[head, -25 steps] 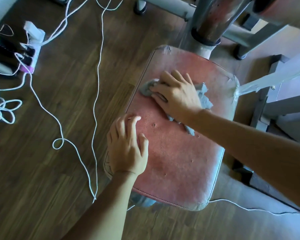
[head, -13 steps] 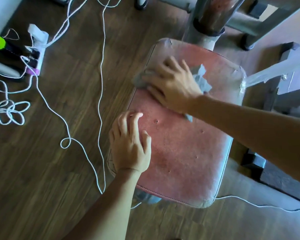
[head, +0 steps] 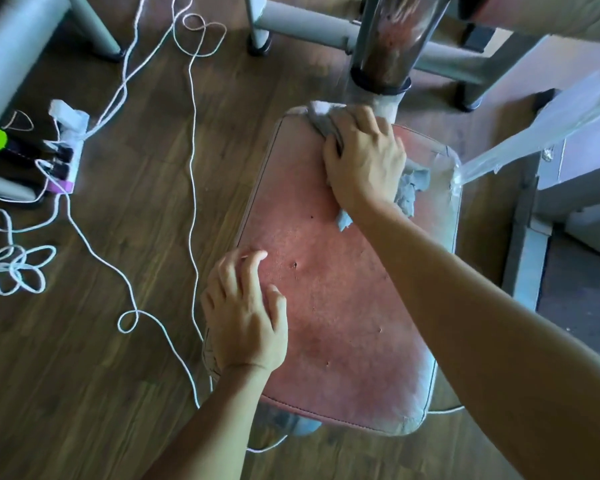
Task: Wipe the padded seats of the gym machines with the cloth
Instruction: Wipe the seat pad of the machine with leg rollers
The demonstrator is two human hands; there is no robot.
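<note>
Seat: one padded seat [head: 343, 323], a rounded rectangle in worn reddish-pink vinyl. It has a piped seam round the edge and a few small punctures in the top.
Cloth: one grey cloth [head: 411, 188], soft and crumpled. It lies on the far part of the seat, bunched at the far left corner, with ragged ends showing beside the wrist.
Hands: two, both bare.
Right hand [head: 364, 161]: on top of the cloth, fingers curled over the bunch and gripping it against the seat's far edge.
Left hand [head: 245, 317]: holds nothing; it rests on the near left edge of the seat, fingers loosely bent, fingertips touching the vinyl.
Post: one shiny metal cylinder [head: 388, 39] rising just behind the seat, with a black collar at its base.
Floor: dark brown planks with a wood grain [head: 84, 375].
Cords: several thin white cords [head: 191, 168], looped and trailing over the floor left of the seat; the exact count is unclear.
Power strip: one, white and oblong [head: 66, 147], on the floor at far left with plugs in it.
Plastic film: one clear, wrinkled strip [head: 534, 133] stretched from the seat's far right corner.
</note>
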